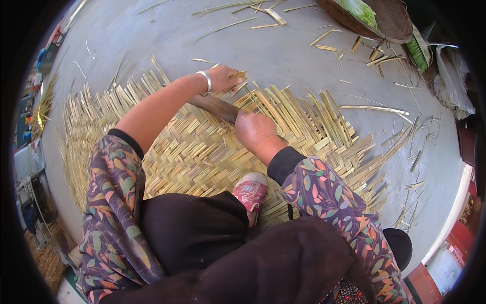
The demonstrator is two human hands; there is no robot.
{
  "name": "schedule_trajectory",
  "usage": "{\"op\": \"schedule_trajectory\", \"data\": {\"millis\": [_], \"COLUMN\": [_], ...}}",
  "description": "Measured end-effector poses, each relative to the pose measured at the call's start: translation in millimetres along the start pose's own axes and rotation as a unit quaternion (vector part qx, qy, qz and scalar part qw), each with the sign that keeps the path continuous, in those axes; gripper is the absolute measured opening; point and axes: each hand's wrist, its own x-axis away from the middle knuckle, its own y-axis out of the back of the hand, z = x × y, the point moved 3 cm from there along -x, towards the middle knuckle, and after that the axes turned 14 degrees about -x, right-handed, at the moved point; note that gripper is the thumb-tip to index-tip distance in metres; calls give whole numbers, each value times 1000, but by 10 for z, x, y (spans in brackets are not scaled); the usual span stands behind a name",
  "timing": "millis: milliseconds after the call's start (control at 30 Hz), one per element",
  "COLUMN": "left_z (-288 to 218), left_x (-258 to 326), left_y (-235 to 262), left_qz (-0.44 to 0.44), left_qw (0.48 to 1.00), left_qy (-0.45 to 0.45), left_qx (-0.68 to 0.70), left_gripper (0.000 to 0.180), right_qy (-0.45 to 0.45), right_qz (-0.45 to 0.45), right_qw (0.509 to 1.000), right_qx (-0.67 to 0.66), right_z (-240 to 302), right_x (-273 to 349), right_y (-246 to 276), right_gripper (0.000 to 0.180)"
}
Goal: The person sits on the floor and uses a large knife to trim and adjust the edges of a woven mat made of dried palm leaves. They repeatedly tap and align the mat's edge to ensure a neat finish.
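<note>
On the grey floor (298, 53), my herringbone-woven mat (202, 154) looked done through its middle, its loose far-edge strips (281, 106) apparently unfinished, my left hand (224, 79) closed on some, my right hand (254, 130) gripping a dark tool (215, 107).

A wide, straw-yellow mat of flat plant strips (202, 159), woven in a zigzag pattern, lies spread on the grey floor (212, 38), its far edge ragged with unwoven ends (324, 116). A long, dark-brown tool (215, 107) slants across its far part.
</note>
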Motion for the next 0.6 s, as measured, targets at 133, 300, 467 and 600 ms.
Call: {"op": "schedule_trajectory", "data": {"millis": [133,300,467,600], "left_z": [61,37,21,-46], "left_x": [-118,48,211,373], "left_y": [19,-16,-50,-67], "left_qz": [12,-31,-58,-85], "left_qw": [1000,999,998,981], "left_qy": [7,8,-27,-131], "left_qx": [-7,-6,-16,-117], "left_gripper": [49,46,36,31], "right_qy": [-11,-31,-66,-55], "right_qz": [19,22,57,57], "right_qw": [1000,999,996,997], "right_qx": [14,15,18,17], "right_z": [17,56,89,97], "right_x": [-51,-101,-82,-70], "right_y": [15,51,54,61], "right_gripper": [18,18,20,21]}}
